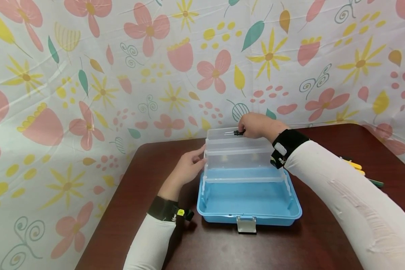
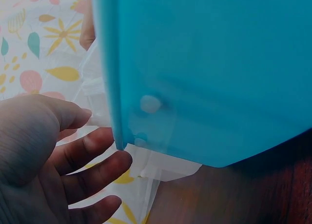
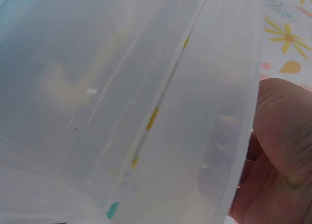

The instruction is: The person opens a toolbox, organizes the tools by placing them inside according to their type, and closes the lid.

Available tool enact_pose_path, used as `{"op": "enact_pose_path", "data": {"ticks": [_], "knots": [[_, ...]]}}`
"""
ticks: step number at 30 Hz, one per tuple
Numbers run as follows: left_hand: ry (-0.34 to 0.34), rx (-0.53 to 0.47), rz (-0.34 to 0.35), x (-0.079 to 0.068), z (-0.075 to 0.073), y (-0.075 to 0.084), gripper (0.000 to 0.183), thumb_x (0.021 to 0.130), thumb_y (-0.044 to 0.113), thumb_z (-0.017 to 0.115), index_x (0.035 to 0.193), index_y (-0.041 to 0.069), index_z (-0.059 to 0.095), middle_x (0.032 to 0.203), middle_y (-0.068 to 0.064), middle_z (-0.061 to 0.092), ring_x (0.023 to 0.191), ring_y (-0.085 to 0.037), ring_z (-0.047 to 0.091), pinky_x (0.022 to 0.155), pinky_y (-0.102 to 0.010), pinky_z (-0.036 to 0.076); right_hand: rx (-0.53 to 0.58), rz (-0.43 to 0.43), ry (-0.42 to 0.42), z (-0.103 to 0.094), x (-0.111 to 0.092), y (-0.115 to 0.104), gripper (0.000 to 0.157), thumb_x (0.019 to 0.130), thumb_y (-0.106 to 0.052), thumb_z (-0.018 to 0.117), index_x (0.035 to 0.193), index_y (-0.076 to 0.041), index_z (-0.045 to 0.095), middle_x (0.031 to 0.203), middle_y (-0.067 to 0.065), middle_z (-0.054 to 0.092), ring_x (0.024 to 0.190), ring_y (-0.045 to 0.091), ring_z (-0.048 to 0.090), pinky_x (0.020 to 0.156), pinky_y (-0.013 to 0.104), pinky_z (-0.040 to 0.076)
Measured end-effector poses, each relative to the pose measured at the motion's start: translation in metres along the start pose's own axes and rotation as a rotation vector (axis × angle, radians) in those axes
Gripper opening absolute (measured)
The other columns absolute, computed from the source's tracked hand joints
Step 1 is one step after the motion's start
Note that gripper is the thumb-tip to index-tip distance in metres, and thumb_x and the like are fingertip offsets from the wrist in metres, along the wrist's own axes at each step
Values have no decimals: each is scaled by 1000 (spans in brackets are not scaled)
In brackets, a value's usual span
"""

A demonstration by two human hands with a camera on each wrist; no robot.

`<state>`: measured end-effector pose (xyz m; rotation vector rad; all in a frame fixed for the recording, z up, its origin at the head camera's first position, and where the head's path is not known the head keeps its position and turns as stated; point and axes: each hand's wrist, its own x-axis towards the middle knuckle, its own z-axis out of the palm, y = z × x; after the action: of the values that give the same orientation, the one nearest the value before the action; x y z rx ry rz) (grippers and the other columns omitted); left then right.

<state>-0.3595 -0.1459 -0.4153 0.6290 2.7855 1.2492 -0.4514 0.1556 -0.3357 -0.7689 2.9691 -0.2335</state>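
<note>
A light-blue toolbox (image 1: 249, 200) stands on the table with its translucent stepped trays (image 1: 239, 159) raised behind the base. Over the top tray, my right hand (image 1: 256, 125) holds a small black-handled tool (image 1: 237, 132) with thin metal tips pointing left. In the right wrist view, that hand (image 3: 285, 151) is partly hidden behind a translucent wall, and the tool cannot be seen. At the left side of the trays is my left hand (image 1: 188, 167), thumb and fingers loosely spread. Its fingertips are right at the edge of the blue plastic (image 2: 209, 77) in the left wrist view.
A silver latch (image 1: 246, 225) hangs at the front of the base. To the right, partly behind my right sleeve, lie yellow-handled (image 1: 354, 165) and green-handled (image 1: 376, 183) tools. A flowered cloth (image 1: 175, 67) hangs behind the dark red-brown table (image 1: 222, 247).
</note>
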Motion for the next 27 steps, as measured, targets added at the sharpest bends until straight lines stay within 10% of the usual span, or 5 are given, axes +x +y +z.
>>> {"op": "enact_pose_path", "data": {"ticks": [27], "knots": [[5, 2, 31, -1, 0, 2, 57, 105, 29, 59, 159, 27, 41, 68, -6, 59, 59, -23, 54, 58, -34, 51, 81, -73, 52, -18, -40, 5, 20, 94, -13, 67, 111, -7, 77, 95, 7, 70, 85, 23, 60, 82, 44, 52]]}}
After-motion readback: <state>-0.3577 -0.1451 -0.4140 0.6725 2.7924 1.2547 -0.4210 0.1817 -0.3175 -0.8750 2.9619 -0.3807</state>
